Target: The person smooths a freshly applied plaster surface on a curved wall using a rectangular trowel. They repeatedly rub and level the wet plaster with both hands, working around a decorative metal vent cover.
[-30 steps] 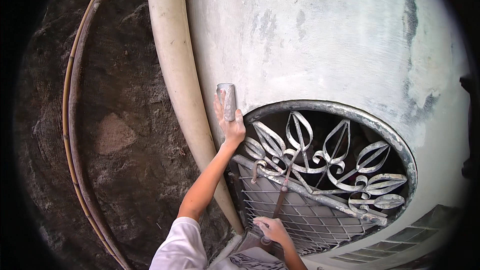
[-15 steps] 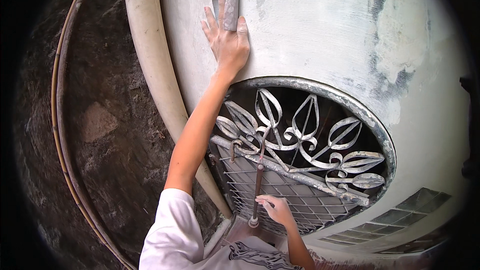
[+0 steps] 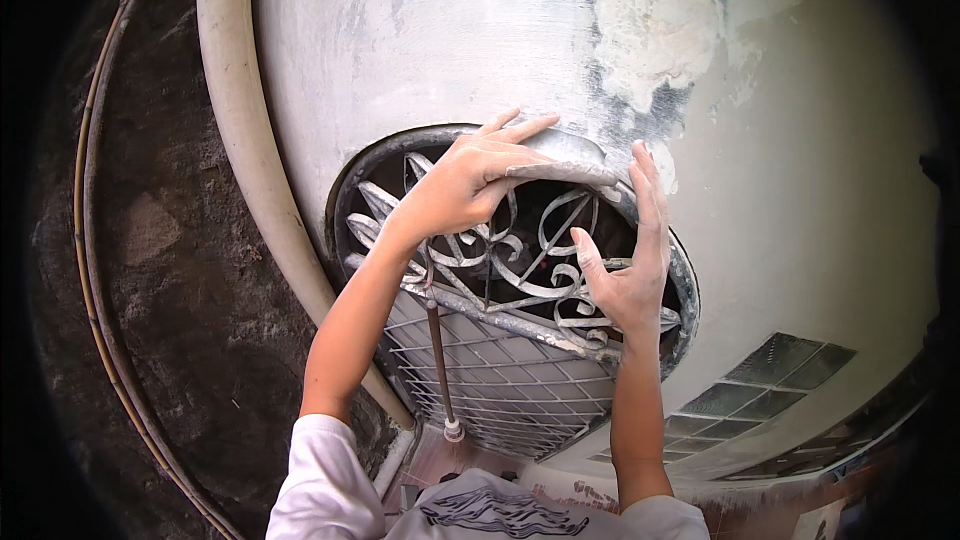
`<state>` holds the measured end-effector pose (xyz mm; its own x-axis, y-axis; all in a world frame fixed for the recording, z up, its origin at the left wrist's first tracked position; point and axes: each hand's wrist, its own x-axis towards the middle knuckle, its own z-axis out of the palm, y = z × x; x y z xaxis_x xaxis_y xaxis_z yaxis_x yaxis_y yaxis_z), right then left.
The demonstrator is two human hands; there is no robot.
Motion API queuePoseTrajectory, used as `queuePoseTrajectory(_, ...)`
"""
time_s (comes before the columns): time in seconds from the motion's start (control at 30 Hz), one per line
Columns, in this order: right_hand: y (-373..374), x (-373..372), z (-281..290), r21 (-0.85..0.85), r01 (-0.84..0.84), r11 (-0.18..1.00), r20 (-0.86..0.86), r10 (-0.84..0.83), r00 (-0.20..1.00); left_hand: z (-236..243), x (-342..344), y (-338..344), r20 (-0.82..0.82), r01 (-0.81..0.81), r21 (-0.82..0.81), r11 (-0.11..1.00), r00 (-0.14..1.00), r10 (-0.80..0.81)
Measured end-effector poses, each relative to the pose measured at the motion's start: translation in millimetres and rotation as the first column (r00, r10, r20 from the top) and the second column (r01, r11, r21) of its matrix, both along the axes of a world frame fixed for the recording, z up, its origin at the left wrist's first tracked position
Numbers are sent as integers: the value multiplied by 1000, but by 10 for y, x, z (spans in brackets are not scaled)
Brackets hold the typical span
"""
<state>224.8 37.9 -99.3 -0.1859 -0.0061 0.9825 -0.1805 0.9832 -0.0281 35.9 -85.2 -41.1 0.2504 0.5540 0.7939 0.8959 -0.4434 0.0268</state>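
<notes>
My left hand [image 3: 462,183] grips a wide putty scraper with a rolled grey handle [image 3: 565,172], thumb beneath and fingers over the top. Its thin metal blade [image 3: 572,147] lies at or close to the wall just above the arched window; whether it touches cannot be told. My right hand [image 3: 636,275] is raised by the handle's right end, thumb and fingers apart, holding nothing. White dust coats its fingers. Behind both hands is the window's scrolled metal grille [image 3: 460,250], with chipped white paint.
A white wall [image 3: 450,50] with grey patches and peeling areas [image 3: 660,30] rises above. A thick cream pipe [image 3: 235,70] runs down the left, beside dark rough ground or rock [image 3: 150,310]. A brown rod [image 3: 440,360] hangs before the lattice [image 3: 500,380]. Glass panes [image 3: 770,380] lie lower right.
My left hand has brought the scraper down and right from the upper wall to the arch's top. My right hand has left the brown rod and come up beside it. The view has shifted right.
</notes>
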Motion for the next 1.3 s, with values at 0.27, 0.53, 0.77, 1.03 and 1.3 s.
queuePoseTrajectory(0.27,75,310,172,10,-224,974,271,213,939,-177,272,128,353,475,-116,872,840,-411)
queuePoseTrajectory(0.53,44,493,139,332,91,939,113,-135,984,-119,395,230,483,308,-24,951,837,-259)
queuePoseTrajectory(0.77,358,442,265,230,537,812,-191,-503,843,-42,108,351,14,-215,411,886,973,230)
queuePoseTrajectory(1.03,618,-437,556,301,678,671,-95,-686,722,-50,-1181,254,-212,-441,616,653,706,676)
queuePoseTrajectory(1.3,807,-537,1437,-29,820,572,-365,-769,524,-159,-1841,-77,-249,-436,606,665,690,679)
